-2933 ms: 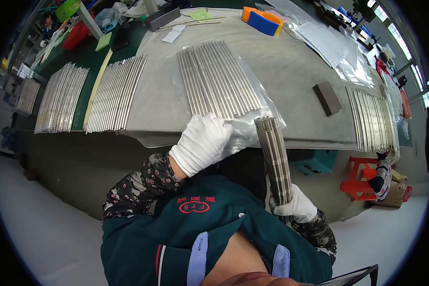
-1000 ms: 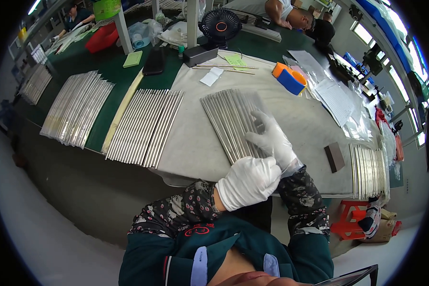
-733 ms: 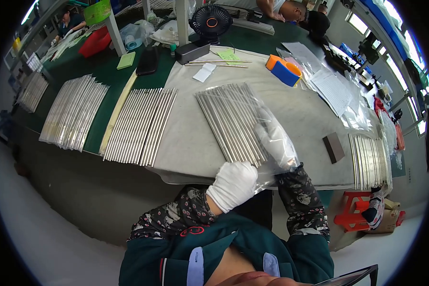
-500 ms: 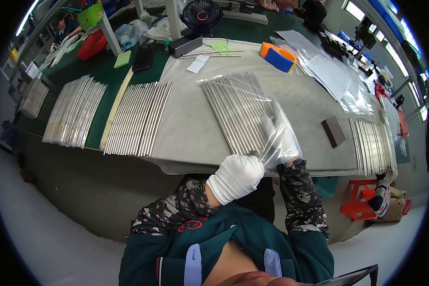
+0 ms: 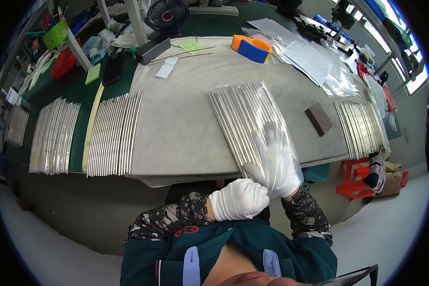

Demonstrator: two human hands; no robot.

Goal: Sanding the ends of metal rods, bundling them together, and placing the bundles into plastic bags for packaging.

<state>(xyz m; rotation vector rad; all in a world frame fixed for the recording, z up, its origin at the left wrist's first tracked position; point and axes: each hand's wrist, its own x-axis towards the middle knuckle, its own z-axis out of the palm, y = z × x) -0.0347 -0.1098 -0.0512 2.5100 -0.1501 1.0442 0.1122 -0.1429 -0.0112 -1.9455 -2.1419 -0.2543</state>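
Right hand point(image 5: 277, 164) lies spread inside the clear bag point(image 5: 252, 119) of metal rods point(image 5: 238, 114). Left hand point(image 5: 239, 199) pinches the bag mouth (near counter point(image 5: 176, 119) edge). Risk: rods slide out if the pinch slackens.

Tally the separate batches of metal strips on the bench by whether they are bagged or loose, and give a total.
Bagged strips in a clear plastic bag, under the right hand, bag mouth held by the left hand: 1
Loose strip rows laid on the bench, one, another, one at the far left edge and one at the right: 4
Total: 5
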